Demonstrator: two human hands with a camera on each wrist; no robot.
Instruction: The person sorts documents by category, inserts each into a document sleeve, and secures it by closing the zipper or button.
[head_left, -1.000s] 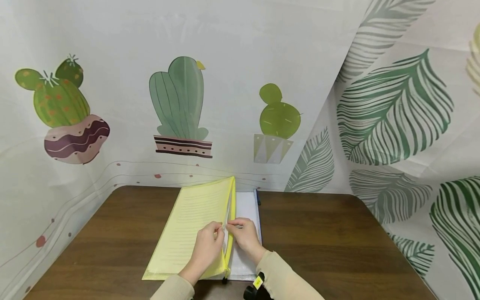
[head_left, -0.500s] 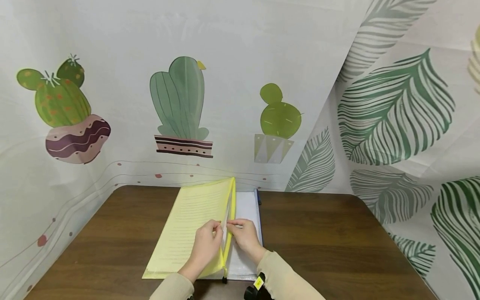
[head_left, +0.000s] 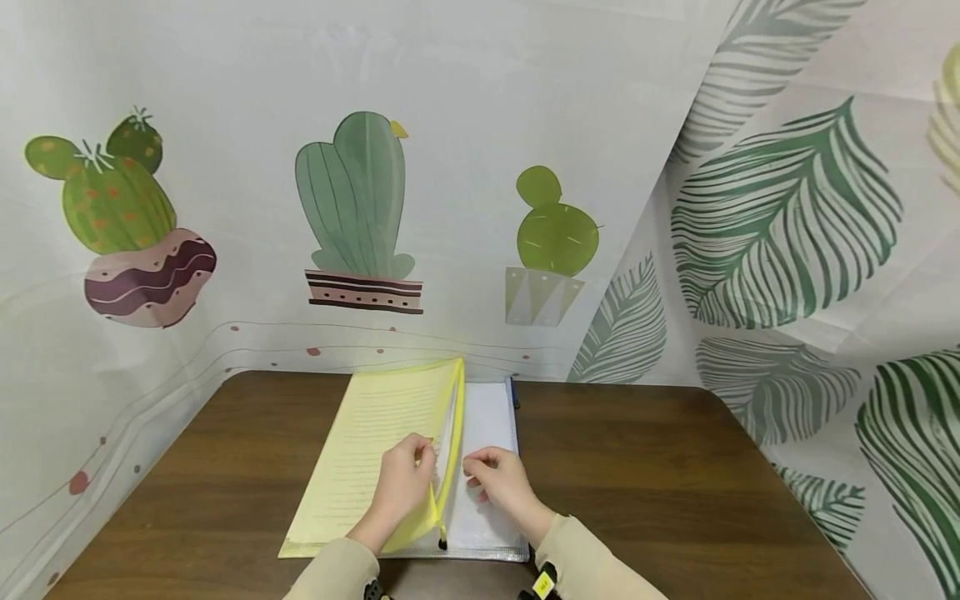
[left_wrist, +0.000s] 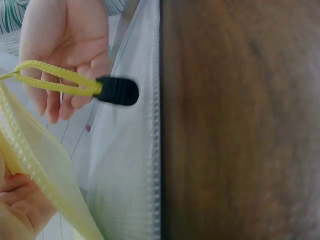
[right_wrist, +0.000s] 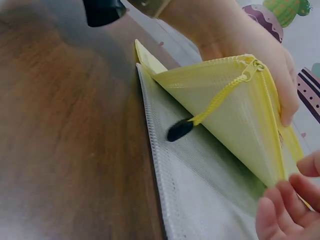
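Observation:
A yellow mesh zipper pouch (head_left: pixel 375 442) with a lined printed sheet showing through lies on the table, its zipped side lifted and gaping. My left hand (head_left: pixel 405 479) pinches the pouch's open edge, partly covering it; in the right wrist view the left hand (right_wrist: pixel 245 35) is behind the pouch. My right hand (head_left: pixel 504 483) hovers just right of the opening, fingers loosely bent and holding nothing visible. A yellow cord with a black pull tab (left_wrist: pixel 117 91) hangs from the zipper slider (right_wrist: pixel 252 70) at the near corner.
Beneath the yellow pouch lies a white mesh pouch (head_left: pixel 487 417) with a dark blue edge on its right. Both rest on a brown wooden table (head_left: pixel 637 475). A printed fabric backdrop (head_left: pixel 465 167) hangs behind the table's far edge.
My right hand has left the pouch's zipped edge and moved right and slightly down. The left hand has shifted a little left with its edge, and the opening has widened.

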